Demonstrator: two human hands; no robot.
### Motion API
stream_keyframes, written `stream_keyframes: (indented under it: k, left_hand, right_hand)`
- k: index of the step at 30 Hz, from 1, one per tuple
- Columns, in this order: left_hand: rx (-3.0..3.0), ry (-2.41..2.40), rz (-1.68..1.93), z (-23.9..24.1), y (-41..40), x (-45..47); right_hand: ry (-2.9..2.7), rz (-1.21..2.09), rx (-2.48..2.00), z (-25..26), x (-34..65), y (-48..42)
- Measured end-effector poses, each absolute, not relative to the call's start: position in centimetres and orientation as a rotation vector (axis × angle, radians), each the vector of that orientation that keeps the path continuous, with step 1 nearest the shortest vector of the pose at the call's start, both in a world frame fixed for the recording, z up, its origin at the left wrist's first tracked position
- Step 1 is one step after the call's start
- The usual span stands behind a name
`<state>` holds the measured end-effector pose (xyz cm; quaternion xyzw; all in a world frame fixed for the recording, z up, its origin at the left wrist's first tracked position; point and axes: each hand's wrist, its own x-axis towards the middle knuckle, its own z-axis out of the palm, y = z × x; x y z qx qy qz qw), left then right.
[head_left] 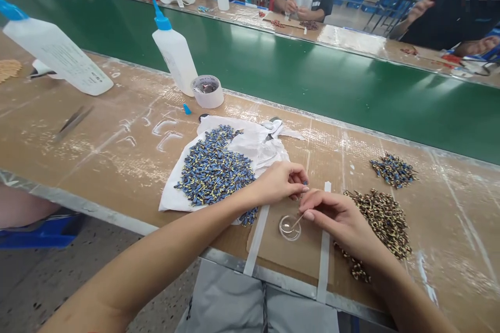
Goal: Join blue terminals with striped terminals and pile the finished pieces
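Note:
My left hand (283,182) is closed in a pinch, with a tiny blue part at its fingertips. Close beside it, my right hand (332,216) grips a thin pale stick (299,220), whose lower end reaches into a small round clear dish (289,228). The dish stands on a piece of cardboard (289,257) taped down with white strips. Left of my hands, a heap of small blue and yellow parts (216,166) lies on white paper (175,192). By my right hand is a pile of small brass and black parts (385,218).
A small blue-and-brass heap (392,170) lies farther right. White squeeze bottles with blue caps (175,57), a tape roll (208,92), a loose blue cap (187,109) and tweezers (74,120) are on the left. Beyond runs a green belt (281,70), with people working across it.

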<state>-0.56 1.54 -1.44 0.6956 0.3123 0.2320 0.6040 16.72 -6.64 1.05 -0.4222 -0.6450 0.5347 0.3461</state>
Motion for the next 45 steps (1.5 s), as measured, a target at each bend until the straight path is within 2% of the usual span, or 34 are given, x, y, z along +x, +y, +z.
stream_keyframes:
  k: [2, 8, 12, 45]
  left_hand:
    - [1.541, 0.701, 0.501, -1.3, 1.4, -0.5]
    - [1.476, 0.7, 0.453, -1.3, 1.3, -0.2]
    - [1.543, 0.711, 0.462, -1.3, 1.2, -0.2]
    - [1.724, 0.702, 0.467, -0.9, 1.0, -0.4]
  right_hand:
    - [-1.558, 1.295, -1.157, 1.2, 17.4, -6.6]
    - [-1.303, 0.73, -1.353, 1.3, 18.8, -6.1]
    - [-1.36, 0.599, -1.394, 0.6, 18.7, -5.7]
    - [-1.757, 0.559, -1.351, 0.8, 17.9, -5.7]
